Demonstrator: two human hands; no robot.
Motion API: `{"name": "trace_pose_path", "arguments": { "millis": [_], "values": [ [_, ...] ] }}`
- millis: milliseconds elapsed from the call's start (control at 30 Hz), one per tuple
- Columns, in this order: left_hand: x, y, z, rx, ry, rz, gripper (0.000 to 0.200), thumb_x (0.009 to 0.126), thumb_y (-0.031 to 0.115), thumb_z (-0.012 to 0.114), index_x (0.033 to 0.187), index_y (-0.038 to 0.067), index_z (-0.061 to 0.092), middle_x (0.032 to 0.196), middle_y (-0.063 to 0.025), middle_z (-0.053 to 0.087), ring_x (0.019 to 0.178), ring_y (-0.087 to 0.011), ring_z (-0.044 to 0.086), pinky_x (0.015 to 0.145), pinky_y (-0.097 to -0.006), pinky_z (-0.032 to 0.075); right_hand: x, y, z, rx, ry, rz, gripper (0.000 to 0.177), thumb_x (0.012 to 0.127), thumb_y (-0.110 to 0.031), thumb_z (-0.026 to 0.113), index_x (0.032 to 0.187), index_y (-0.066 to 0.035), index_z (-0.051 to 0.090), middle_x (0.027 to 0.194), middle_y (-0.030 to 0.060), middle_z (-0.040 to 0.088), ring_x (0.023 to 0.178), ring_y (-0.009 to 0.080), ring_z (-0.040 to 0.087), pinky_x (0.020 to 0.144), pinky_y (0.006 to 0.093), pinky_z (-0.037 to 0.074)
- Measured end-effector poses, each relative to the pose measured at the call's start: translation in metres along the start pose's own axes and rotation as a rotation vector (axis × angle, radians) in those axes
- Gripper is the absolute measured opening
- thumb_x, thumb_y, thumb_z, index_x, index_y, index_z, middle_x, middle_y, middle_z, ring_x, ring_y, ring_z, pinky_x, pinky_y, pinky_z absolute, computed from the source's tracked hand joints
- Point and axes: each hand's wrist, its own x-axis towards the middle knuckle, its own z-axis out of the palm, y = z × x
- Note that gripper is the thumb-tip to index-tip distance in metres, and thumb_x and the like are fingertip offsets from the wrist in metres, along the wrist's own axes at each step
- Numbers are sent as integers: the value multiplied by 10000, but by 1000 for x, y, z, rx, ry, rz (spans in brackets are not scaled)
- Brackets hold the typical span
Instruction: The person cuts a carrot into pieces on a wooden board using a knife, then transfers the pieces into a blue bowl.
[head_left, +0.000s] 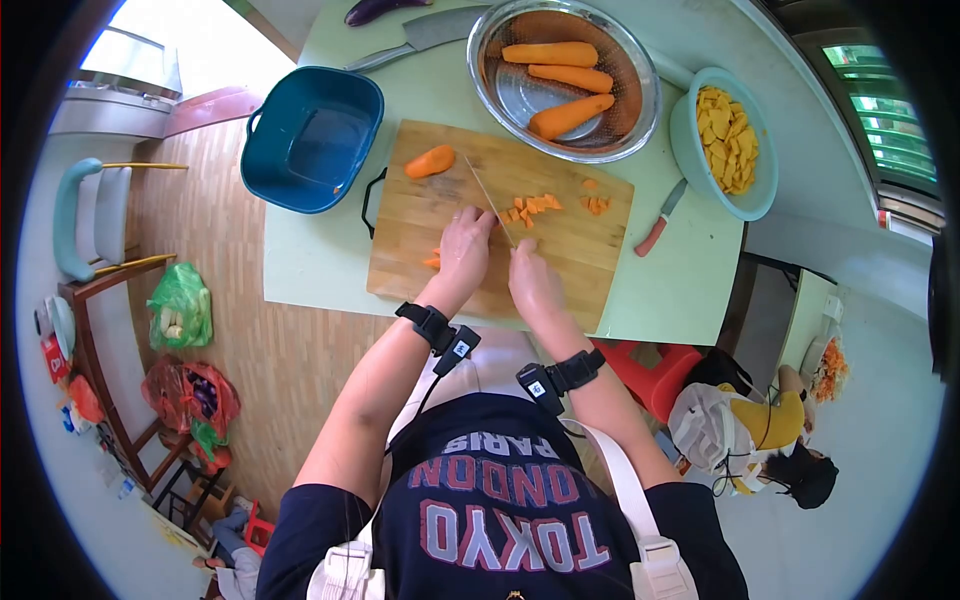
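Note:
My right hand [535, 278] is closed around the handle of a kitchen knife [482, 188], whose thin blade points away across the wooden cutting board [590, 250]. Just left of the blade, my left hand [466, 248] has its fingers bent down onto a carrot piece, mostly hidden beneath them. Some orange carrot [433, 261] shows beside that hand's left edge. Cut carrot chunks [530, 208] lie right of the blade, with a smaller cluster of pieces [595, 205] farther right. A thick carrot piece [430, 161] rests near the board's far left corner.
Behind the board stands a steel bowl [650, 110] with three peeled carrots. A teal basin [310, 140] is at left, a cleaver [430, 38] beyond it. At right are a red-handled knife [660, 220] and a pale green bowl [768, 170] of yellow slices. Another person [750, 430] sits right.

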Motion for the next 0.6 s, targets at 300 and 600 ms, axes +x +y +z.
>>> {"name": "trace_pose_path", "arguments": {
  "millis": [300, 600],
  "values": [
    [-5, -9, 6, -46, 67, 40, 154, 665, -25, 577, 800, 46, 561, 820, -125, 549, 806, -323, 535, 691, -398, 450, 30, 26, 13, 152, 104, -100, 239, 929, -237, 429, 910, 1, 432, 642, 249, 578, 598, 437, 565, 518, 514, 441],
    [0, -8, -4, -125, 172, 75, 64, 743, 28, 611, 797, 31, 577, 865, -122, 568, 790, -327, 539, 692, -383, 451, 1, 17, -7, 30, 42, -80, 223, 929, -229, 423, 911, -7, 412, 611, 213, 592, 575, 398, 595, 506, 491, 471]
  ]
}}
